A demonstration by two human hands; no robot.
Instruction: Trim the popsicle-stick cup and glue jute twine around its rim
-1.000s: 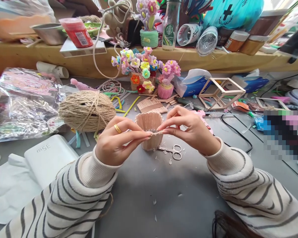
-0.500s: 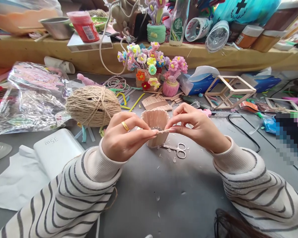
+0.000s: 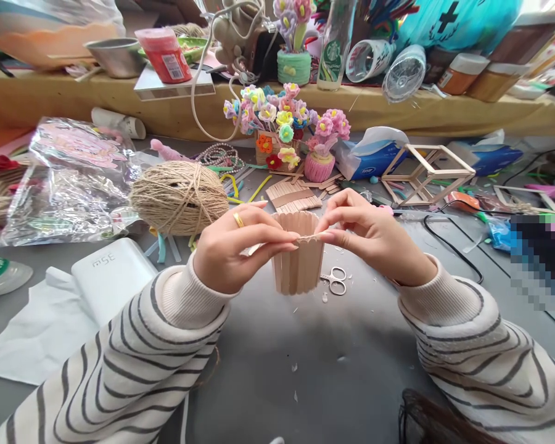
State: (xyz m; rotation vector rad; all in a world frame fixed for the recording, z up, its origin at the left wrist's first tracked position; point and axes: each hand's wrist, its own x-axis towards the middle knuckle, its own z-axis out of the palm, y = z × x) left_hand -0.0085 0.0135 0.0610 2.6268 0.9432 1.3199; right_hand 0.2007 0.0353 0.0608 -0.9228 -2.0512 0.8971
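Observation:
My left hand (image 3: pixel 234 246) and my right hand (image 3: pixel 370 237) pinch the two ends of a thin wooden stick (image 3: pixel 308 237) held level just above the rim of a small pot made of upright wooden sticks (image 3: pixel 298 265). The pot stands on the grey table (image 3: pixel 305 370) between my hands. Both hands have their fingers pressed together on the stick. A gold ring sits on my left hand. Small scissors (image 3: pixel 333 280) lie on the table right of the pot, under my right hand.
A ball of jute twine (image 3: pixel 179 197) lies left of the pot, a white power bank (image 3: pixel 108 274) nearer left. Behind are pipe-cleaner flower pots (image 3: pixel 277 123), a stack of sticks (image 3: pixel 292 196), a stick cube frame (image 3: pixel 428 172), a black cable (image 3: pixel 453 246) and a cluttered shelf.
The view has shifted a little and the pot's side shows more. My hands still pinch the stick, now held closer over the pot's rim.

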